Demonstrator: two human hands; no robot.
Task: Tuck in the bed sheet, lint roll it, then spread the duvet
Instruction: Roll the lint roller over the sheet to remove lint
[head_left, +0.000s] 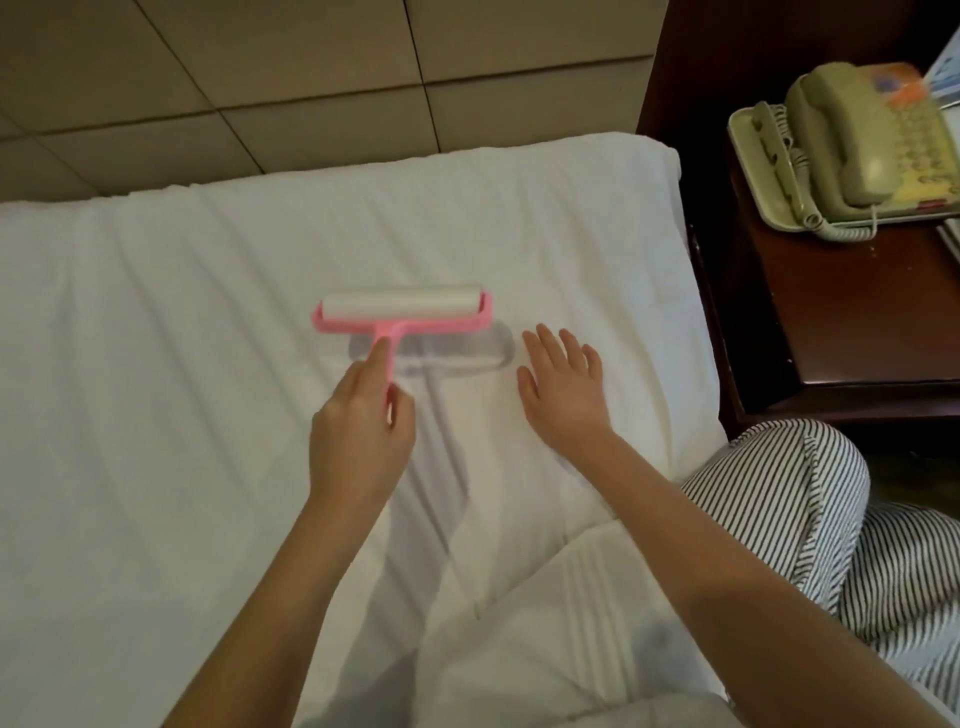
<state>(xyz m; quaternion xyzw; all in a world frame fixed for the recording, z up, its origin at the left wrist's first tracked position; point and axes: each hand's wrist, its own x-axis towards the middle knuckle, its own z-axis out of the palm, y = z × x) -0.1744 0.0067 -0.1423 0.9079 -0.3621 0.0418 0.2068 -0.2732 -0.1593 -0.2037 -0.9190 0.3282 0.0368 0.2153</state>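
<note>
Left hand (358, 431) and right hand (563, 395) are reaching over the creased white bed sheet (156, 364). The folded duvet (571, 623) is lying at the near edge. The right hand is resting flat with straight fingers; the left one is gripping the handle of the pink lint roller (402, 306), raised slightly above the sheet

The bed sheet (156, 364) covers the mattress, and a wall (260, 78) stands behind its far edge. The lint roller (402, 312) is over the middle of the sheet, with its handle in the left hand (358, 431) on the near side. The right hand (563, 389) is just to the roller's right. The duvet (545, 623) lies nearer, on the sheet. To the right of the bed is a nightstand (831, 322) with a telephone (841, 145) on it.
</note>
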